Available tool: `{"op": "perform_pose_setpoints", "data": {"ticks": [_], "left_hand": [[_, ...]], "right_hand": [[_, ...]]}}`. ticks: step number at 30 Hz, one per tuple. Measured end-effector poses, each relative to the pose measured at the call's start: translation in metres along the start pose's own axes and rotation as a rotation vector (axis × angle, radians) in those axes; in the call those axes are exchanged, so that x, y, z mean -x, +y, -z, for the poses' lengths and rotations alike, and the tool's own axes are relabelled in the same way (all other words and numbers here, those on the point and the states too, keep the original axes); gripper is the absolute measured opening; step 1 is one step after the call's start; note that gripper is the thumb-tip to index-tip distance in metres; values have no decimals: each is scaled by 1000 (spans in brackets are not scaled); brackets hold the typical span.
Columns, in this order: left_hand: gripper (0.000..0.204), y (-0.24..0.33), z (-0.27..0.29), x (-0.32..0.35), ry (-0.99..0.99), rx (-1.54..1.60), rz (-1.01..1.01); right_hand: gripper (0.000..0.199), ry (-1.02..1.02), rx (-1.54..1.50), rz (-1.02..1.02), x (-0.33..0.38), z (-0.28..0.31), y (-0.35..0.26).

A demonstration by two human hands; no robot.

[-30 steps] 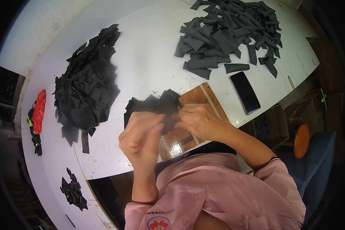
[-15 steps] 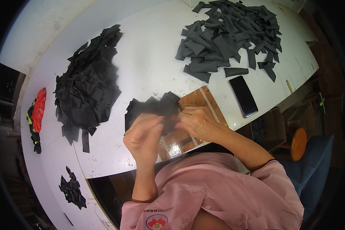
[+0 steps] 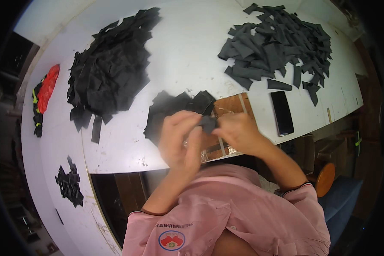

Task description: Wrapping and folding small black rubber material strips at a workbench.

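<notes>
Landmark: the wooden board (image 3: 232, 106) lies at the near edge of your white table (image 3: 183, 55); every place below is told from it.
Red item: a red and black thing (image 3: 45, 91) lies far left of the board, on the table's left edge; you cannot tell what it is.
Small scraps: a little cluster of black scraps (image 3: 69, 184) lies far left of the board and nearer to you, on a second white surface.
Left pile: a big heap of black fabric pieces (image 3: 109, 72) lies left of the board and farther from you, with a few loose strips at its near side.
Near stack: a smaller stack of black pieces (image 3: 170, 111) touches the board's left side.
Left hand: your left hand (image 3: 179, 138) is over the board's left part, fingers curled, pinching the left end of a small black piece (image 3: 208, 123).
Black piece: it sits between your two hands, just above the board.
Right hand: your right hand (image 3: 239, 132) is over the board's middle, fingers closed on the right end of the same piece.
Phone: a black phone (image 3: 282, 112) lies flat just right of the board, apart from it.
Right pile: a spread heap of dark grey strips (image 3: 277, 42) lies right of the board and farther from you, well apart.
Stool: a round wooden stool (image 3: 325, 179) stands below the table edge, right of the board.
</notes>
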State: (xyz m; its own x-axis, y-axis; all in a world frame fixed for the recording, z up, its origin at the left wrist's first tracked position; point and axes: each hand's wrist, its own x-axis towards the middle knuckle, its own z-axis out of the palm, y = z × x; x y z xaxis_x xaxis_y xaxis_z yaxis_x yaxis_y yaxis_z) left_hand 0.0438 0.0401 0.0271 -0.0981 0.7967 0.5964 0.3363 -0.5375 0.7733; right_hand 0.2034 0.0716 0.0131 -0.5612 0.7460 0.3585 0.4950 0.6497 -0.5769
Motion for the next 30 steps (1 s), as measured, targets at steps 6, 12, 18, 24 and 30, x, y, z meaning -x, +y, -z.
{"op": "perform_pose_setpoints", "data": {"ticks": [6, 12, 18, 24, 30], "left_hand": [[16, 49, 29, -5, -120, 219, -62], [12, 62, 34, 4, -37, 200, -35], [8, 69, 39, 7, -30, 228, -43], [7, 73, 44, 7, -58, 364, -101], [18, -85, 92, 20, 193, -504, 415]], "right_hand": [[42, 333, -817, -374, -47, 58, 22], [32, 207, -702, -546, 10, -8, 30], [20, 10, -278, -476, 39, -41, 17], [19, -26, -96, -320, 61, -50, 14], [19, -15, -260, -472, 75, -41, 11]]}}
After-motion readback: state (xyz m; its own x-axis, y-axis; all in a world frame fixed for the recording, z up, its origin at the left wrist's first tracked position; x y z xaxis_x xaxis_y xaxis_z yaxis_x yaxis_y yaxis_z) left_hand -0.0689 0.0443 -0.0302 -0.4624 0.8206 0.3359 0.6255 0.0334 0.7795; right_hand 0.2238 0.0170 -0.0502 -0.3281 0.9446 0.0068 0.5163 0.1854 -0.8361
